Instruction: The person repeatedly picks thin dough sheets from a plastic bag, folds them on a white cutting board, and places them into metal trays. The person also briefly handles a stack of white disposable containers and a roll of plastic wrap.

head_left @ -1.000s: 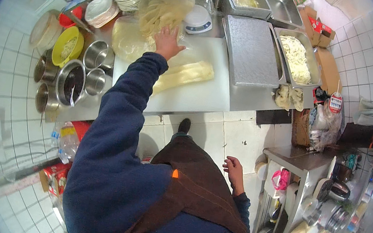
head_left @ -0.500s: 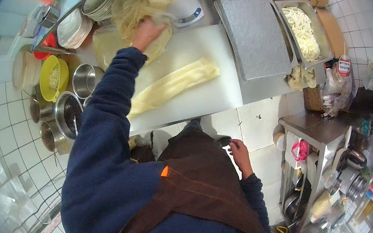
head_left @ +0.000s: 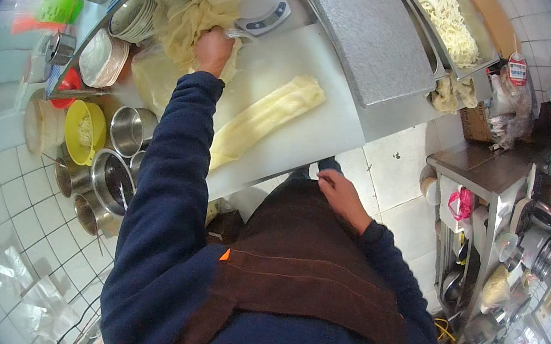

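Note:
My left hand (head_left: pixel 213 52) is closed on a bunched, yellowish cloth (head_left: pixel 196 14) at the back left of the white cutting board (head_left: pixel 324 108). A long, pale-yellow folded strip of dough (head_left: pixel 265 121) lies slantwise across the board, to the right of my left forearm. Just behind the cloth sits a round white kitchen scale (head_left: pixel 264 10). My right hand (head_left: pixel 344 198) hangs before the brown apron (head_left: pixel 321 250), off the board, fingers loosely bent and nothing visible in them.
A grey rectangular lid (head_left: pixel 373 41) covers a tray right of the board; beyond it stands a metal tray of noodles (head_left: pixel 447 27). At left are stacked bowls (head_left: pixel 135 16), a yellow colander (head_left: pixel 85 133) and several steel pots (head_left: pixel 132 131). A steel-topped table (head_left: pixel 483 164) stands at right.
My left hand stays at the cloth, now gripping it in a tighter bunch. My right hand has moved left and up, nearer the apron's front. The whole view has shifted slightly.

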Motion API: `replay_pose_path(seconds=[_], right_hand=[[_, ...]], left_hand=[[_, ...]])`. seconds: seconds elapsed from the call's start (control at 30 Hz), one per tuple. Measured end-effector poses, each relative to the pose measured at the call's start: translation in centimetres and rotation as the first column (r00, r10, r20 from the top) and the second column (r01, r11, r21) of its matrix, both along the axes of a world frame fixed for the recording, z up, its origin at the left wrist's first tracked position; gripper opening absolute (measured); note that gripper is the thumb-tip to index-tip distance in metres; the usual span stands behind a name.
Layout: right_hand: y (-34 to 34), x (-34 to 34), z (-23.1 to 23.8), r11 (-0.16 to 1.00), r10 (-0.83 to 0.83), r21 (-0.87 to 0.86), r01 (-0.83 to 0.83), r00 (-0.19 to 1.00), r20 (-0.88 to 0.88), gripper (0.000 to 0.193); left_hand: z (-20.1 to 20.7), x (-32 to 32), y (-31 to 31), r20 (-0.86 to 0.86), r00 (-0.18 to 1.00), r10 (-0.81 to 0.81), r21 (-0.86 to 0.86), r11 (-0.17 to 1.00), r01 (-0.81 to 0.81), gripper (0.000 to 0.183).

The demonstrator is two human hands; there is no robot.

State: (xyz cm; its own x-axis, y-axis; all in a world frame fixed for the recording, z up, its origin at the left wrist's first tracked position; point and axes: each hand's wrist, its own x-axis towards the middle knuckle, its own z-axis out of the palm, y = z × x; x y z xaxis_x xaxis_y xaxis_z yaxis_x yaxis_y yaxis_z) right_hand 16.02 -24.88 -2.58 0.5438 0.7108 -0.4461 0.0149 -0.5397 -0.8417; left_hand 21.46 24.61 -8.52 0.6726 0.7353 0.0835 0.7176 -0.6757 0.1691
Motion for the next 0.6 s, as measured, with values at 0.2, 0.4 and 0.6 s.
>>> replay_pose_path(seconds=[0.2,0.4,0.6], right_hand=[[16.4,7.0,-2.2,0.893,-0.109,0.434,0.123,0.992,-0.056,0.036],[35.4,12.8,-6.8,0.893,-0.168,0.387,0.231,0.967,-0.192,0.055],[39.7,12.4,-7.0,0.968,-0.127,0.188,0.164,0.973,-0.195,0.048]], left_hand=[[0.1,-4.7,4.2,0.169,0.979,0.118,-0.422,0.906,-0.037,0.04],[1.6,-9.5,1.2,0.509,0.517,0.688,-0.829,0.553,0.079,0.03],[0.2,-9.8,-0.2,0.506,0.348,0.789,-0.856,0.509,0.091,0.027]])
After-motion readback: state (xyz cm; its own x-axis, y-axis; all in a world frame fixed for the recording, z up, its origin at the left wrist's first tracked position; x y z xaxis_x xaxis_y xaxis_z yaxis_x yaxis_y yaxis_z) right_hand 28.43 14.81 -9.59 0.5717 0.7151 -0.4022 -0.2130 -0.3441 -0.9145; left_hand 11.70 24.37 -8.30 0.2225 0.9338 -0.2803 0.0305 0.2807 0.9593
